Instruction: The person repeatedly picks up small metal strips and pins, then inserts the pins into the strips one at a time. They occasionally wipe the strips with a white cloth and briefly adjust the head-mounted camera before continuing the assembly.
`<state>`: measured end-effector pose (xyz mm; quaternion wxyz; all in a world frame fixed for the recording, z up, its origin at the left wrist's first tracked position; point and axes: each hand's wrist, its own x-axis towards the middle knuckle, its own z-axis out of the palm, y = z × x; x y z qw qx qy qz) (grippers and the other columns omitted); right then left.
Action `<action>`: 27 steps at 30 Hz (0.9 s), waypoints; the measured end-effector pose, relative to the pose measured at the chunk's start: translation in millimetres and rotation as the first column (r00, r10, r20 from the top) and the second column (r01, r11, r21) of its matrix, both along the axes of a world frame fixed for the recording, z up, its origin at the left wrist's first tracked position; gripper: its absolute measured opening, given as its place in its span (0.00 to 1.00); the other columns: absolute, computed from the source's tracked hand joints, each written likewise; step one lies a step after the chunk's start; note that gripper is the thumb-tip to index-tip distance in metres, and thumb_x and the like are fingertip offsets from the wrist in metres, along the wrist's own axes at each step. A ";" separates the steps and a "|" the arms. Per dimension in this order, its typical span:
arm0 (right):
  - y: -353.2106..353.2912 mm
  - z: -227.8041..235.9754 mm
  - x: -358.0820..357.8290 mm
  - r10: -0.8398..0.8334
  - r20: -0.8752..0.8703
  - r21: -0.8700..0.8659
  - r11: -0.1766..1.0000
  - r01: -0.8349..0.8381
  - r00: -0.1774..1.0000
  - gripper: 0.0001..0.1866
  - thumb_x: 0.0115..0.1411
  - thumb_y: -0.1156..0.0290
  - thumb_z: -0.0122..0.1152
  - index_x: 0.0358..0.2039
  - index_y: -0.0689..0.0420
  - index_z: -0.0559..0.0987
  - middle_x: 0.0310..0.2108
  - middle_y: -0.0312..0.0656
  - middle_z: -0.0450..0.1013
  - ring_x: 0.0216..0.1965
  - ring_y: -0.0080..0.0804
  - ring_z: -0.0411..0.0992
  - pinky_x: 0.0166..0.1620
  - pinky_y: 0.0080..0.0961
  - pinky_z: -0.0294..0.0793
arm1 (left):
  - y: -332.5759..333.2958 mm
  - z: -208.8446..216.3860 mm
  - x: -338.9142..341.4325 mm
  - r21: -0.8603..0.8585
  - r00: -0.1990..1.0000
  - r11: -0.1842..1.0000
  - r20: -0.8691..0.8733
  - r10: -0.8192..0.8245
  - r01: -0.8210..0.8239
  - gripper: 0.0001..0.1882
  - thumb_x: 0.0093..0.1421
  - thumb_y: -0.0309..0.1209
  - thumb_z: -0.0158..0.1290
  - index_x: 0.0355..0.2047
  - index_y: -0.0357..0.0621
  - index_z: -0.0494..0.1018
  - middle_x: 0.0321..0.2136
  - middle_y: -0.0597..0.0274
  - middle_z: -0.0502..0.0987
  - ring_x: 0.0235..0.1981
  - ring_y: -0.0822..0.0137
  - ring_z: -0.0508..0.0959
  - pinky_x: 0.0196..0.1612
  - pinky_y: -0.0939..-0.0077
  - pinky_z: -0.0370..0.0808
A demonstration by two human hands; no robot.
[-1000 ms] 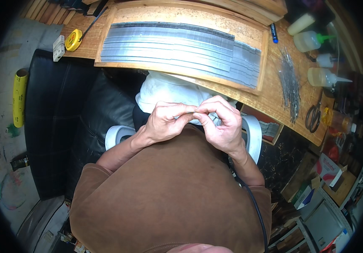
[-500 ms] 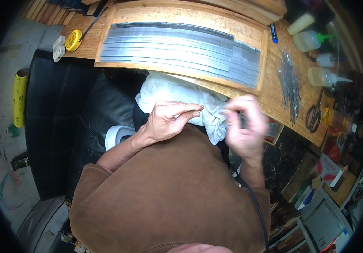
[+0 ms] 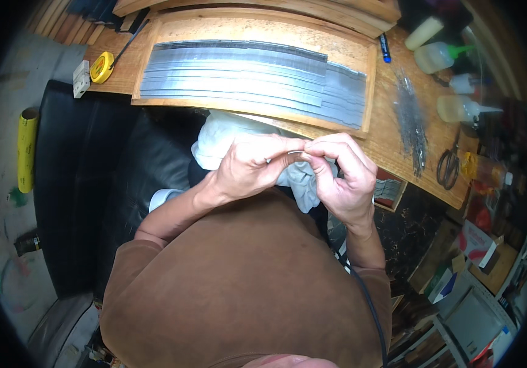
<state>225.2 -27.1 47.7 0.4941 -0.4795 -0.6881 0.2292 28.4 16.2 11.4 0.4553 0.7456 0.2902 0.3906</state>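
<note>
My left hand (image 3: 251,164) and my right hand (image 3: 348,175) meet fingertip to fingertip in front of my chest, above a white cloth (image 3: 214,140) on my lap. Both are closed in a pinch. Between them shows a small, thin, shiny strip (image 3: 296,151), mostly hidden by the fingers; its exact kind cannot be made out. Beyond the hands, a shallow wooden tray (image 3: 371,101) holds overlapping rows of grey metal strips (image 3: 233,73). To its right, thin metal slivers (image 3: 412,126) lie in a loose pile on the wooden table.
Black-handled scissors (image 3: 448,168) lie at the table's right edge, near plastic squeeze bottles (image 3: 433,58) and a blue marker (image 3: 385,49). A yellow tape measure (image 3: 102,67) sits at the left end. Below the table's right edge is a small box (image 3: 389,191). A black chair (image 3: 70,184) stands at left.
My right hand, blurred before, has moved left and its fingertips now meet those of my left hand at the small strip. The view has shifted slightly.
</note>
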 end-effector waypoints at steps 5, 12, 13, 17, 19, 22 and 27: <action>15.6 8.3 2.0 0.010 -0.040 0.050 0.999 -0.008 0.999 0.09 0.57 0.86 0.74 0.37 0.64 0.83 0.33 0.45 0.80 0.35 0.37 0.81 0.37 0.30 0.80 | 26.8 15.2 7.8 0.244 1.000 0.970 -0.013 0.011 -0.008 0.17 0.59 0.18 0.66 0.49 0.42 0.84 0.32 0.52 0.86 0.31 0.55 0.87 0.36 0.67 0.83; 28.9 -2.6 9.3 0.064 -0.078 -0.084 0.994 -0.071 0.995 0.13 0.55 0.86 0.76 0.42 0.61 0.91 0.34 0.40 0.79 0.35 0.29 0.77 0.38 0.24 0.77 | 33.0 -2.7 12.8 0.093 0.999 0.995 0.035 -0.025 0.022 0.16 0.58 0.13 0.62 0.46 0.40 0.86 0.33 0.51 0.86 0.30 0.59 0.85 0.35 0.73 0.81; 29.6 -2.4 10.8 0.079 -0.049 -0.090 0.992 -0.083 0.996 0.13 0.55 0.87 0.75 0.41 0.62 0.91 0.35 0.40 0.79 0.36 0.27 0.77 0.39 0.22 0.77 | 32.8 -4.0 14.4 0.077 0.995 0.997 0.099 -0.026 0.018 0.17 0.58 0.13 0.62 0.46 0.40 0.86 0.33 0.51 0.87 0.30 0.59 0.85 0.35 0.73 0.81; 27.6 1.4 10.0 0.063 -0.078 -0.058 0.996 -0.067 0.995 0.13 0.53 0.85 0.76 0.40 0.59 0.91 0.32 0.39 0.79 0.35 0.29 0.75 0.40 0.24 0.75 | 35.7 5.3 13.2 0.092 0.996 0.994 0.067 -0.064 0.057 0.17 0.58 0.13 0.61 0.47 0.39 0.86 0.35 0.50 0.87 0.31 0.62 0.86 0.37 0.74 0.81; 29.2 -5.0 9.1 0.034 -0.111 -0.055 0.998 -0.040 0.993 0.14 0.52 0.82 0.78 0.40 0.55 0.91 0.29 0.36 0.78 0.33 0.32 0.73 0.41 0.28 0.72 | 35.1 -9.3 10.9 0.016 0.997 0.998 0.037 -0.067 0.067 0.17 0.58 0.13 0.61 0.47 0.39 0.86 0.36 0.49 0.88 0.32 0.63 0.87 0.38 0.74 0.81; 27.8 -2.7 6.6 0.011 -0.057 -0.047 0.999 -0.013 0.998 0.14 0.52 0.82 0.78 0.39 0.55 0.91 0.29 0.36 0.79 0.33 0.32 0.73 0.41 0.29 0.72 | 38.7 -6.1 10.6 0.055 0.995 0.995 0.053 -0.090 0.087 0.18 0.60 0.14 0.60 0.49 0.39 0.86 0.36 0.50 0.88 0.32 0.64 0.87 0.38 0.74 0.81; 28.5 -4.3 5.3 0.021 -0.031 0.013 1.000 -0.021 0.999 0.14 0.52 0.82 0.78 0.39 0.56 0.91 0.29 0.36 0.79 0.33 0.32 0.73 0.40 0.29 0.72 | 39.3 -8.2 7.1 -0.026 0.991 0.993 0.068 -0.112 0.114 0.18 0.62 0.16 0.61 0.52 0.42 0.86 0.37 0.49 0.88 0.35 0.62 0.88 0.40 0.74 0.82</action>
